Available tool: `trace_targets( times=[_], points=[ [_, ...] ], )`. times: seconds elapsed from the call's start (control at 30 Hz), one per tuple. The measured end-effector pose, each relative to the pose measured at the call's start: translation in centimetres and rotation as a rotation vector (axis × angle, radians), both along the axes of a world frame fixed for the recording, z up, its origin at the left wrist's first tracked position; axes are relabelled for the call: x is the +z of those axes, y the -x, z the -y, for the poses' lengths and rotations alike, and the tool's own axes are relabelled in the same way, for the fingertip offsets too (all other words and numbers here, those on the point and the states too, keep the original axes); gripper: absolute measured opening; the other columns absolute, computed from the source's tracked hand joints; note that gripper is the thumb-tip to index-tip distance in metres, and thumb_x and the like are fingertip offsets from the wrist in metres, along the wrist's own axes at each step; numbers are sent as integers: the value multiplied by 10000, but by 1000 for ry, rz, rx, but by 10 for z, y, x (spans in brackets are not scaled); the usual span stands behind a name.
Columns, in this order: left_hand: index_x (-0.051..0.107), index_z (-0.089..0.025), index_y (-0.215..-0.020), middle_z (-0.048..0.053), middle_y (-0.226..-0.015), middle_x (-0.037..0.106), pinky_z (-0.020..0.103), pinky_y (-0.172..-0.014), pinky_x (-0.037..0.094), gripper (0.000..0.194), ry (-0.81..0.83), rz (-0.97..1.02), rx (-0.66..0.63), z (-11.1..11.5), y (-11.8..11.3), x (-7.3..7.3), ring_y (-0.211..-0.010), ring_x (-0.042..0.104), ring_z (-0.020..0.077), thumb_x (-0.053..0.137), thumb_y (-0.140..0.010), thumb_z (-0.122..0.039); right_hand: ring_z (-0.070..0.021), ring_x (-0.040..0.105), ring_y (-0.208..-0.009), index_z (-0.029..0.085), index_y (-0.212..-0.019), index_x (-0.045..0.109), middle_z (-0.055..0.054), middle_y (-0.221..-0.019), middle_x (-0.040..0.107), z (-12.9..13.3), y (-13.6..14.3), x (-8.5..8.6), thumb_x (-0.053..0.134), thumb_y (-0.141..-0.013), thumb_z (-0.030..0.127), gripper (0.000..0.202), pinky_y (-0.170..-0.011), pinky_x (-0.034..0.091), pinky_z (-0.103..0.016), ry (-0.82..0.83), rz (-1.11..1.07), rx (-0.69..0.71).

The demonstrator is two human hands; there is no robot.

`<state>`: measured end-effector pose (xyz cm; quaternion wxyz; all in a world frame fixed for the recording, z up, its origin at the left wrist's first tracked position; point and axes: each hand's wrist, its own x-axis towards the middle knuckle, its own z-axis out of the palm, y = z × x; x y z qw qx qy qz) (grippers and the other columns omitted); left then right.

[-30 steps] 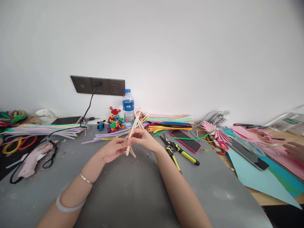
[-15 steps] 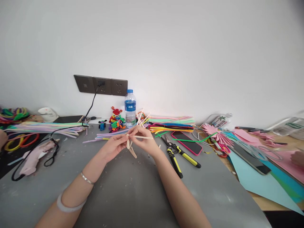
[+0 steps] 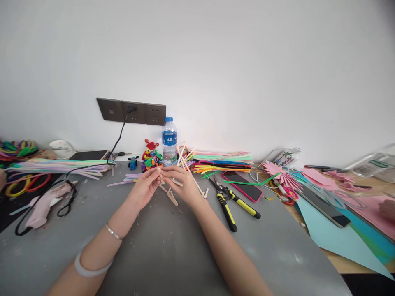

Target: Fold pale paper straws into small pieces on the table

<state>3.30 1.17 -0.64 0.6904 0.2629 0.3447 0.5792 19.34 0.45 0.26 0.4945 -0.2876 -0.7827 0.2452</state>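
Pinch: left hand [image 3: 147, 187] and right hand [image 3: 184, 184], gripping cream strip [image 3: 159, 170]
Cream strip: probably light, softly bendable, may kink
Best hold: its tip, between the meeting fingertips

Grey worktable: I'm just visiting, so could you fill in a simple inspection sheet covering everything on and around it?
Surface: grey table, small pale specks scattered on it.
Work pieces: pale strip at the fingers; bent pale piece just below, unclear whether joined.
Clutter: yellow-and-black cutters, pink-edged phone, coloured strips, upright bottle, pink tool.
Hands: left hand and right hand meet, fingertips pinching the pale strip.
Cables: black cable runs from the wall sockets down across the table, looping beside the pink tool.
Surroundings: white wall behind; another person's blurred hand at the right edge.
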Motion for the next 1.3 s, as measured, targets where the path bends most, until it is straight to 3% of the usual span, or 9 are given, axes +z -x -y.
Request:
trace_targets(
  times=[0.17,0.27,0.37,0.47,0.67,0.83,1.03,1.3],
  points=[
    [702,-134,-751,-11,-672,690,129,-569,532,283,-48,-15,7,1,-1,4,-583,620,60,883,-548,-214,-194,650,-911,199,-1059,694,-84,-978,688,-2,2,-6,628,-858,331,249,-825,536,-326,70,-52,12],
    [669,-144,-722,-8,-677,682,136,-560,509,303,-70,-86,-19,4,-1,7,-622,627,78,884,-547,-266,-198,686,-838,180,-935,720,-77,-908,724,-5,2,-9,671,-816,355,217,-773,567,-321,258,-236,12],
    [635,-154,-701,-8,-674,667,139,-554,479,265,-114,-186,-89,7,0,8,-639,610,80,846,-621,-293,-184,696,-677,173,-834,719,-50,-771,731,-9,1,-9,741,-735,375,227,-675,589,-310,454,-436,12],
    [594,-160,-660,-12,-664,647,155,-551,462,247,-162,-281,-209,10,1,8,-636,587,81,797,-696,-298,-155,660,-547,170,-742,691,-18,-631,700,-14,-3,-5,781,-675,388,246,-559,572,-275,535,-547,42],
    [676,-161,-810,16,-694,688,227,-595,486,207,-269,-555,-314,11,1,4,-599,583,108,771,-716,-319,-94,570,-421,133,-674,656,-2,-521,650,-18,-16,-1,785,-661,416,311,-429,474,-203,679,-387,163],
    [720,-141,-737,62,-703,714,247,-562,477,235,-354,-702,-315,9,-2,-2,-586,594,137,751,-719,-373,-75,536,-417,124,-664,651,9,-507,624,-18,-15,-4,787,-651,434,339,-422,433,-187,731,-307,175],
    [691,-147,-676,64,-689,701,251,-577,481,303,-293,-659,-265,10,-2,1,-615,602,146,738,-724,-442,-95,576,-544,136,-722,669,-6,-618,649,-20,-15,-3,748,-704,448,322,-565,483,-230,681,-322,211],
    [750,-137,-830,97,-807,684,242,-549,439,325,-127,-460,-476,13,1,6,-678,581,151,731,-740,-448,-97,523,-612,140,-731,683,7,-655,613,-18,-25,2,706,-772,404,268,-606,422,-227,660,-220,352]
  ],
)
